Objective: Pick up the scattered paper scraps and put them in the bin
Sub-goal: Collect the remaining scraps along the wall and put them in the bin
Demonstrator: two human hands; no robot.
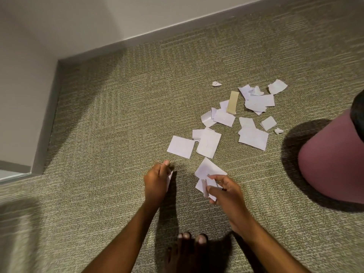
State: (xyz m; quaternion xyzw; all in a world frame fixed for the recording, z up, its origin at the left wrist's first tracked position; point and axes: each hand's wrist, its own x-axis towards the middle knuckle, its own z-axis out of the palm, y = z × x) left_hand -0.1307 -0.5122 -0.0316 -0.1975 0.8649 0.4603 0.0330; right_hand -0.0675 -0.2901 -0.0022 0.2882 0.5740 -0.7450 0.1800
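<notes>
Paper scraps (253, 137) lie strewn across a carpeted floor (118, 115) in the corner of a room, near a grey skirting board (137, 39) and a pale wall (59, 20), as a crouching person gathers them by hand. A dusky-pink bin (332, 164) stands at the right, just beside the main scatter. The frame edge cuts it off, so its opening is only partly seen and what it holds cannot be made out.

Most pieces sit in a loose, overlapping cluster between the person and the bin, and a flat square sheet (181, 146) lies nearest the hands. The left hand (155, 182) is curled with only a sliver of white showing at its side, apparently gripping one scrap. The right hand (224, 192) pinches a small sheaf of pieces. Whether the top sheet there is held or rests on the carpet is unclear.

The scraps look feather-light, limp and easily creased, and they are likely to slip from a loose grip or drift if dropped from a height. Flat ones probably need a fingertip worked under an edge or corner. A tan strip (233, 102) rests on the heap, and small crumpled bits (216, 83) sit at its edge and can simply be pinched. Toes (192, 238) show at the bottom edge.
</notes>
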